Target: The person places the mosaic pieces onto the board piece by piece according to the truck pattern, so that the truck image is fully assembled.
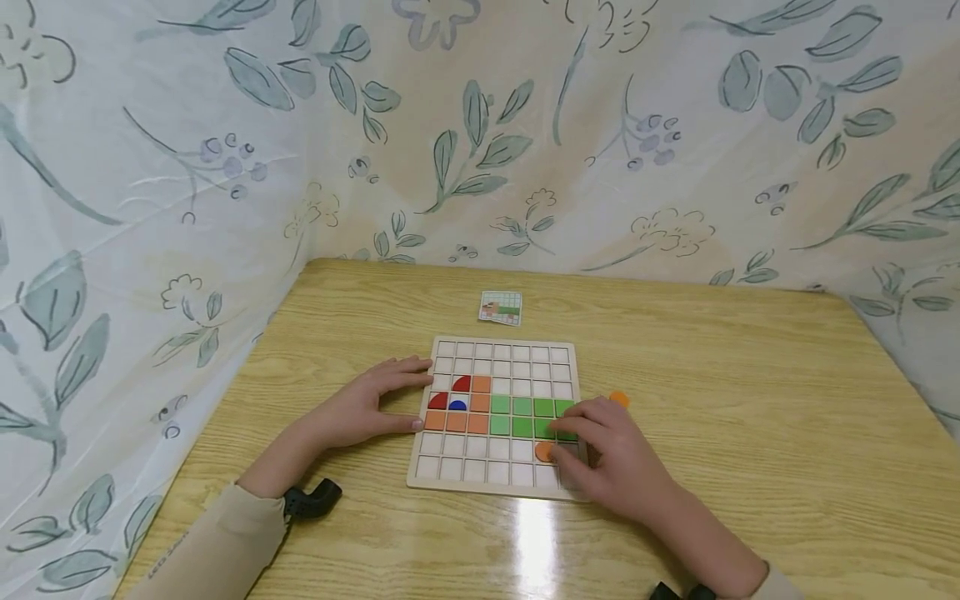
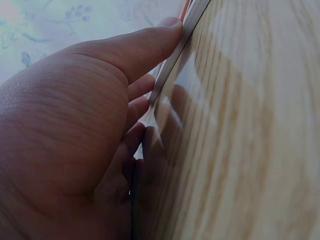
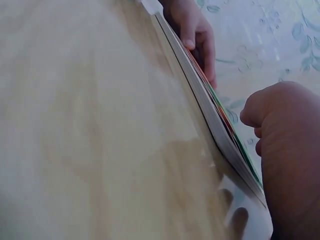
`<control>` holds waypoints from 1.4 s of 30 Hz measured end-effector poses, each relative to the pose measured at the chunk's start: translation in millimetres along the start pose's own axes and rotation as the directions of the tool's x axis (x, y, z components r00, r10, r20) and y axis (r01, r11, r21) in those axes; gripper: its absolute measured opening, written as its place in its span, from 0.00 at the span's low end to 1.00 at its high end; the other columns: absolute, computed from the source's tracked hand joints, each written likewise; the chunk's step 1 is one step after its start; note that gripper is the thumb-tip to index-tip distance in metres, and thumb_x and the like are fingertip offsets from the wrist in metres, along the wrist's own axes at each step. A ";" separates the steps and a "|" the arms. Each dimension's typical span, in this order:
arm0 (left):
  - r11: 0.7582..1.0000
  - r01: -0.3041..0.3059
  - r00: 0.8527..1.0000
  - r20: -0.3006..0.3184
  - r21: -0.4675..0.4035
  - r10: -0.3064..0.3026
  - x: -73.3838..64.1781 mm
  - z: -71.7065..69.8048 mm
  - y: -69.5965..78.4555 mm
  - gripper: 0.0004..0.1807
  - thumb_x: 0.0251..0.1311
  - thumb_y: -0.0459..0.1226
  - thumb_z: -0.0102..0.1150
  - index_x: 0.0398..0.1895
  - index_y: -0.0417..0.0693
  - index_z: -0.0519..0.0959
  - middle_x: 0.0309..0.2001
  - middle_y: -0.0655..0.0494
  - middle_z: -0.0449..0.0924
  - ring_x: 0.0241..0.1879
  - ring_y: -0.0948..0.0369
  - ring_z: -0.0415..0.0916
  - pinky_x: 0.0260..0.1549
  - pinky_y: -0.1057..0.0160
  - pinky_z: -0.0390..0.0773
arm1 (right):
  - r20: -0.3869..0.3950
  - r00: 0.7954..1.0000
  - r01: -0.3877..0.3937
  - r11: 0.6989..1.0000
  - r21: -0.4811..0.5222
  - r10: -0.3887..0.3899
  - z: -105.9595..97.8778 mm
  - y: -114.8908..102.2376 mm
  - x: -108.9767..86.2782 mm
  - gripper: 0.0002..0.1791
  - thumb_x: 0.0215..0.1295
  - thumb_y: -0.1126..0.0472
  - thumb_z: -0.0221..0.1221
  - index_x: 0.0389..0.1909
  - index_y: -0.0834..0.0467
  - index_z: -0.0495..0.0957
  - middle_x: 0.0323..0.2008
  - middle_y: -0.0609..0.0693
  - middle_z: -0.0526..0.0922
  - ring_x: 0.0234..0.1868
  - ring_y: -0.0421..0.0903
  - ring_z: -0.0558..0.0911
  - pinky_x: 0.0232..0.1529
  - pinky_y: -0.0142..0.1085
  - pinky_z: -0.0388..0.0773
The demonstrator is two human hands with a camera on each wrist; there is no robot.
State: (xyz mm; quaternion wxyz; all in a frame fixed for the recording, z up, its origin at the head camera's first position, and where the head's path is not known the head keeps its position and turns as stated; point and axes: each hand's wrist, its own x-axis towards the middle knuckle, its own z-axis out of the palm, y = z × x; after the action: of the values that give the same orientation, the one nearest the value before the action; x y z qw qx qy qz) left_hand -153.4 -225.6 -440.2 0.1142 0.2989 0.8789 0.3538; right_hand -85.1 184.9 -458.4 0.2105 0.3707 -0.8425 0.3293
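Observation:
A square wooden grid board (image 1: 453, 471) lies on the table with coloured tiles in its cells: green tiles (image 1: 522, 427) at right, orange square tiles (image 1: 455, 420) at left, two red quarter-round tiles (image 1: 462, 384) and a blue-and-white tile (image 1: 457, 402). My left hand (image 1: 367, 398) rests against the board's left edge, fingers extended and thumb touching the rim. Over the right side hovers my right hand (image 1: 618, 458), thumb and fingers apart. An orange rounded tile (image 1: 545, 452) sits in a lower cell beside its thumb tip. That hand partly hides the board's right edge.
Behind the board lies a small pattern card (image 1: 500, 307) showing a coloured grid picture. Another orange piece (image 1: 618, 400) is on the table just beyond the right hand. Patterned cloth (image 1: 480, 150) hangs around the table's back and left sides.

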 end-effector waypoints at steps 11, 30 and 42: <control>1.000 -0.027 1.000 -0.005 0.012 0.027 1.1 0.5 -0.3 0.38 0.68 0.51 0.77 0.79 0.55 0.77 0.85 0.58 0.62 0.86 0.46 0.51 0.83 0.38 0.46 | -0.070 0.995 -0.079 0.993 -0.088 0.073 -22.1 28.6 -3.0 0.16 0.57 0.66 0.76 0.47 0.61 0.91 0.46 0.49 0.87 0.47 0.50 0.81 0.52 0.43 0.74; 1.000 0.019 1.000 0.007 0.006 -0.019 2.0 -0.8 -0.6 0.39 0.67 0.53 0.77 0.80 0.59 0.76 0.84 0.65 0.61 0.86 0.49 0.48 0.84 0.40 0.47 | -0.077 0.974 -0.225 0.956 -0.186 0.214 -47.9 62.7 -11.9 0.14 0.59 0.67 0.77 0.47 0.64 0.91 0.42 0.52 0.87 0.46 0.55 0.82 0.50 0.51 0.75; 1.000 0.020 1.000 0.006 0.011 -0.020 1.8 -0.9 0.3 0.39 0.67 0.53 0.77 0.80 0.59 0.76 0.84 0.64 0.61 0.86 0.48 0.49 0.83 0.39 0.47 | -0.018 0.975 -0.219 0.953 -0.208 0.221 -47.2 65.1 -14.4 0.12 0.60 0.68 0.75 0.46 0.62 0.91 0.42 0.51 0.87 0.44 0.54 0.82 0.48 0.53 0.76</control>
State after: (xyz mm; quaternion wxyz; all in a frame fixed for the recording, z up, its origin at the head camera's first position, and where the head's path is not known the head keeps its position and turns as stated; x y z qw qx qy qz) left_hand -155.0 -224.8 -439.3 0.1187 0.2919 0.8834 0.3468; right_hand -120.4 258.6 -460.2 0.2082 0.2513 -0.9090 0.2593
